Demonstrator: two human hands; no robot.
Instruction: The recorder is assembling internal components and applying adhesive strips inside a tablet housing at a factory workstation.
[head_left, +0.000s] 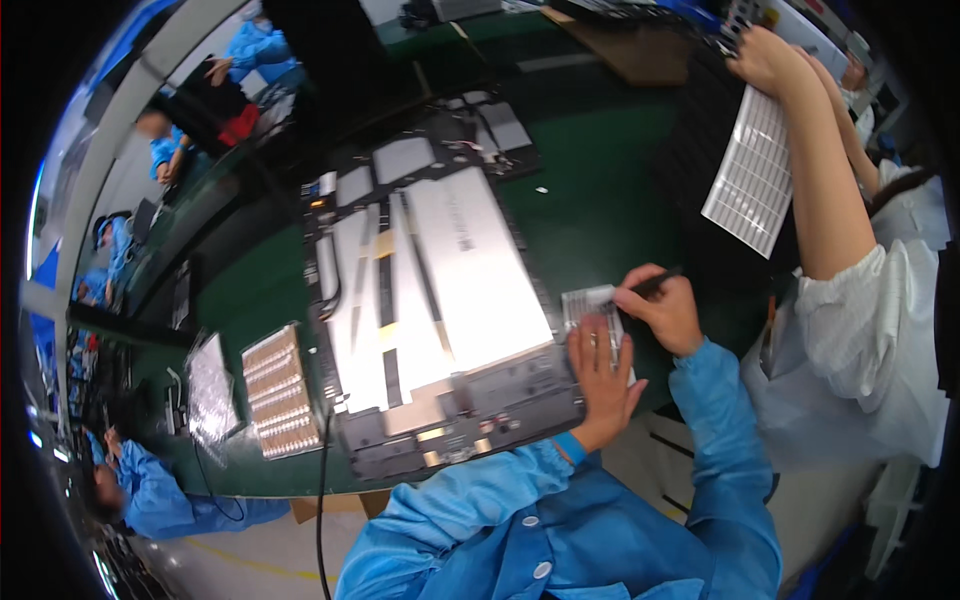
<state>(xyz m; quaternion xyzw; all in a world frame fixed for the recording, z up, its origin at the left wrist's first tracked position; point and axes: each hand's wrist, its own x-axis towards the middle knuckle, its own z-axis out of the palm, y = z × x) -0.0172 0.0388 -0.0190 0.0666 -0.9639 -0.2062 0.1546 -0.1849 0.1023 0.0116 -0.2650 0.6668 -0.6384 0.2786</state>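
Observation:
My left hand (603, 385) lies with its fingers stretched out on a small white sheet with rows of strips (588, 298), pressing it against the green table. In a pinch, my right hand (665, 315) holds a slim black pen-like tool (655, 281) over the same sheet; I cannot make out its tip. Left of both hands lies a large opened electronic device (480, 270), its silver battery packs, black ribbon cables and circuit boards exposed. Part of the sheet is hidden under my left hand.
Left of the device are a sheet with rows of brown pieces (280, 390) and a clear plastic bag (212, 390). A black cable (322, 500) hangs over the table's front edge. At right, a co-worker's arm (825, 180) reaches over the table beside a white strip sheet (752, 180).

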